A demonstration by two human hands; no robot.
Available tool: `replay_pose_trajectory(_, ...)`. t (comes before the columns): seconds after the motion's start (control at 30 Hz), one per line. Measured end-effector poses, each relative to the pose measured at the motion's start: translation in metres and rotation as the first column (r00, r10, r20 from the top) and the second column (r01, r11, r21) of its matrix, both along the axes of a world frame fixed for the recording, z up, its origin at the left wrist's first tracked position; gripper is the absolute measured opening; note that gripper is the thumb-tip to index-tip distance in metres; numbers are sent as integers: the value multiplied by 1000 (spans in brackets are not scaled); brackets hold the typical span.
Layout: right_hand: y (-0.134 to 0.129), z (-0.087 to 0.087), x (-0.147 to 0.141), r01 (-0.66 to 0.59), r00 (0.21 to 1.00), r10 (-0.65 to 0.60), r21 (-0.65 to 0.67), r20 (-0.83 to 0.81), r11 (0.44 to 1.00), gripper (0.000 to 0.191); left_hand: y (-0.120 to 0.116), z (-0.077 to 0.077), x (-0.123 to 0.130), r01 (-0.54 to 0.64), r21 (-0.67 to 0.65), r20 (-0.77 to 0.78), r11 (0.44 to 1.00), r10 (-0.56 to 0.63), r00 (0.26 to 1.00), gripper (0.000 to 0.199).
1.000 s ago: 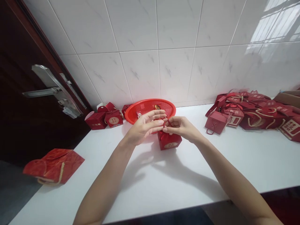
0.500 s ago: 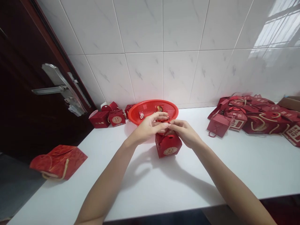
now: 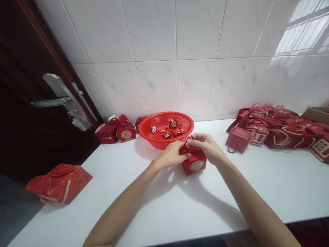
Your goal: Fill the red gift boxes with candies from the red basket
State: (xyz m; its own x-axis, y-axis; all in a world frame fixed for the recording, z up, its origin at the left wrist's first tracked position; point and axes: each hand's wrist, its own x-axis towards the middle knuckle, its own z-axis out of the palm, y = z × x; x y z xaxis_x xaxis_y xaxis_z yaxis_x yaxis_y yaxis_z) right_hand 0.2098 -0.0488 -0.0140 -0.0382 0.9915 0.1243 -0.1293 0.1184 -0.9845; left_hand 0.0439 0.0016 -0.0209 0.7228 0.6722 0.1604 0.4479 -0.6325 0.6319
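Note:
A small red gift box (image 3: 197, 166) with a round gold emblem stands upright on the white table, between my two hands. My left hand (image 3: 171, 154) grips its upper left side, thumb across the front and the other fingers behind, partly hidden. With thumb and forefinger, my right hand (image 3: 203, 144) pinches the dark red cord handle (image 3: 189, 140) at the top of the box. Just behind is a red plastic basket (image 3: 146, 132) holding several wrapped candies (image 3: 177, 132).
Several red boxes (image 3: 108, 133) stand by the wall at the back left. A larger red box with a rope handle (image 3: 61, 183) lies near the left edge. Many folded red boxes (image 3: 282, 133) are heaped at the right, beside a brown carton (image 3: 317, 115). A dark door (image 3: 23, 68) borders the left.
My left hand has come down from above the box onto its left side. The box has shifted slightly right, and the cord handle now shows in my right fingers.

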Motion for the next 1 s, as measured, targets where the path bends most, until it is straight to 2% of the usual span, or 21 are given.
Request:
replay_pose_trajectory(0.07,1,-1,0,29,990,-34,34,140,999,23,4,-6,1,9,-48,-4,999,-9,1000,14)
replay_pose_trajectory(0.13,1,-2,0,86,931,-113,92,347,992,17,6,-9,2,4,-73,-12,997,-5,1000,14)
replay_pose_trajectory(0.17,0,-2,0,115,869,-157,118,469,986,17,6,-10,3,3,-70,-13,998,-3,1000,14)
replay_pose_trajectory(0.23,-2,0,-1,162,681,-223,154,697,975,18,5,-12,5,0,-58,-5,998,0,1000,15)
replay_pose_trajectory(0.33,-8,7,-3,230,400,-286,206,871,951,16,2,-15,10,-15,-57,13,998,16,1000,25)
replay_pose_trajectory(0.4,-14,14,-2,264,294,-320,246,901,933,15,-1,-19,11,9,-89,33,996,-6,999,41)
replay_pose_trajectory(0.5,-25,22,8,325,166,-357,291,919,900,17,-7,-27,8,84,-182,34,980,-79,996,89)
replay_pose_trajectory(0.57,-36,27,24,378,89,-376,318,922,869,18,-11,-33,1,128,-256,-2,958,-133,991,106)
replay_pose_trajectory(0.63,-49,32,46,426,50,-403,345,914,836,16,-13,-39,-7,161,-300,-42,940,-181,983,100)
replay_pose_trajectory(0.77,-77,47,104,539,68,-460,356,885,764,9,-13,-52,-20,178,-287,-41,941,-197,979,62)
replay_pose_trajectory(0.87,-92,57,148,680,48,-522,355,852,642,8,-11,-63,-23,178,-303,31,936,-177,984,45)
replay_pose_trajectory(1.0,-98,56,201,798,-62,-518,354,853,487,7,-12,-74,-23,161,-330,91,930,-138,986,35)
